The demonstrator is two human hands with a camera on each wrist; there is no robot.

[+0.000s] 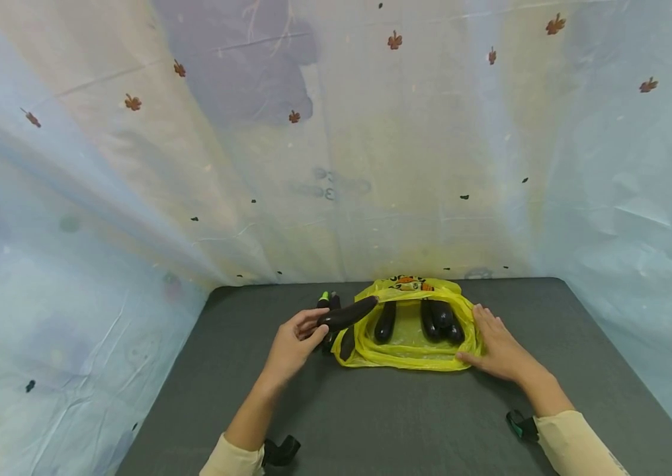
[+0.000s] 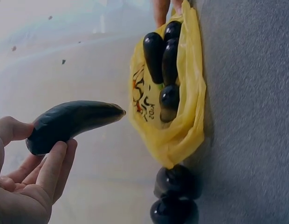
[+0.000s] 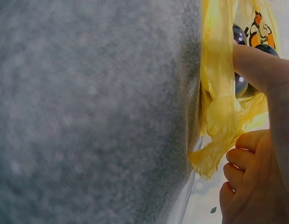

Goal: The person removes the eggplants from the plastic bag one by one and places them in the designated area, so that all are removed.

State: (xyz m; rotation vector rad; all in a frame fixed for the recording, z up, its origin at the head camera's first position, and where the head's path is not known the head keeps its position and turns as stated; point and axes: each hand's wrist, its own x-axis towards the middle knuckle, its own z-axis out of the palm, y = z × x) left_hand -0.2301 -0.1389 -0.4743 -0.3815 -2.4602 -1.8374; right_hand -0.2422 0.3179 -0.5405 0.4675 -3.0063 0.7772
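My left hand holds a dark eggplant between thumb and fingers, its narrow end pointing at the left side of a yellow plastic bag. The bag lies with its mouth open toward me and several eggplants inside. At its right rim is my right hand; in the right wrist view the thumb reaches over the rim while the fingers stay outside. In the left wrist view the held eggplant is raised clear of the bag.
More eggplants lie just left of the bag, one showing a green tip. Everything rests on a dark grey table. A pale patterned sheet hangs behind and along both sides.
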